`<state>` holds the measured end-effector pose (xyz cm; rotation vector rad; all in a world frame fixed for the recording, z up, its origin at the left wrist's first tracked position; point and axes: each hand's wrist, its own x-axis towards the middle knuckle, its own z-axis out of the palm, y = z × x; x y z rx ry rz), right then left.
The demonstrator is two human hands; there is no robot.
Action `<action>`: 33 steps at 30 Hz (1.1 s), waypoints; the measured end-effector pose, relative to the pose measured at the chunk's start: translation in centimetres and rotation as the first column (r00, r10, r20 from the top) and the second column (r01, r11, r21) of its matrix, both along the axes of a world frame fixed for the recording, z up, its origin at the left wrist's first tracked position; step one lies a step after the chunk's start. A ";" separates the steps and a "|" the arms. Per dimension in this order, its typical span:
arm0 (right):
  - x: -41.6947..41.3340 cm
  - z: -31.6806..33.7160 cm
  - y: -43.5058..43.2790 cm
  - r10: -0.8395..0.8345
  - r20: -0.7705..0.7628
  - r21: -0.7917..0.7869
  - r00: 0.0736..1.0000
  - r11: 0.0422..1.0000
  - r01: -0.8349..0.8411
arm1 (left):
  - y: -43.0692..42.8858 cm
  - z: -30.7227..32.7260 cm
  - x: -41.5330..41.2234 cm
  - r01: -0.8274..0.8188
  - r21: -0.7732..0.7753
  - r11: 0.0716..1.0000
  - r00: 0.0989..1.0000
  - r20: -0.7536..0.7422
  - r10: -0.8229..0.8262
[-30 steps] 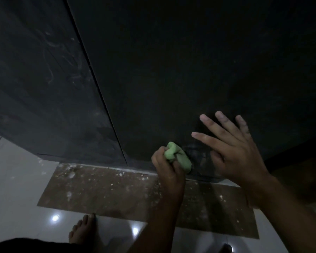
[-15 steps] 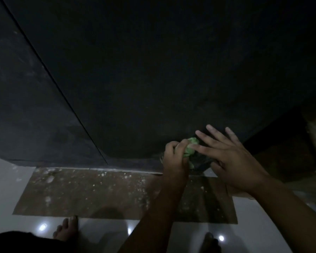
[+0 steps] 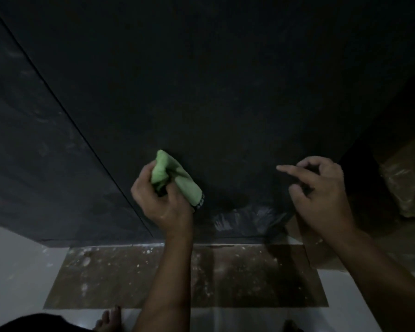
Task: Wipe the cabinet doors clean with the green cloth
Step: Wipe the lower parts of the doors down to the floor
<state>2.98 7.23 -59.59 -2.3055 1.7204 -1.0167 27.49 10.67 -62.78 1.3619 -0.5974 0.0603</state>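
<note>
- Low on the dark cabinet door [image 3: 225, 92], a thin seam [image 3: 82, 137] slants down to a brown speckled strip [image 3: 130, 276] on pale floor tiles [image 3: 17, 271].
- The left hand [image 3: 163, 202] grips the bunched green cloth [image 3: 175, 178]; its long axis runs upper left to lower right, dark-trimmed end lowest.
- The right hand [image 3: 321, 195] holds nothing, index finger straight toward the cloth, the others loosely curled.
- Dim light hides whether cloth touches door; toes [image 3: 108, 319] are cut off below.
</note>
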 end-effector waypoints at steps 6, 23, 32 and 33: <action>-1.6 1.9 0.6 -0.186 0.328 0.065 0.926 0.983 0.175 | -2.6 2.1 -3.5 0.030 -0.034 0.999 0.993 0.119 -0.026; -1.2 3.7 0.3 -0.177 0.494 0.165 0.851 0.980 0.108 | -1.5 1.1 -8.8 0.203 0.512 0.834 0.744 0.473 -0.472; -0.4 4.6 -0.6 -0.070 0.541 -0.017 0.838 0.995 0.094 | -3.7 16.0 -0.4 0.068 -0.237 0.969 0.843 0.533 0.071; -0.6 4.8 -0.7 -0.068 0.545 -0.012 0.836 0.996 0.089 | -3.9 17.2 0.2 0.081 -0.277 0.957 0.826 0.556 0.091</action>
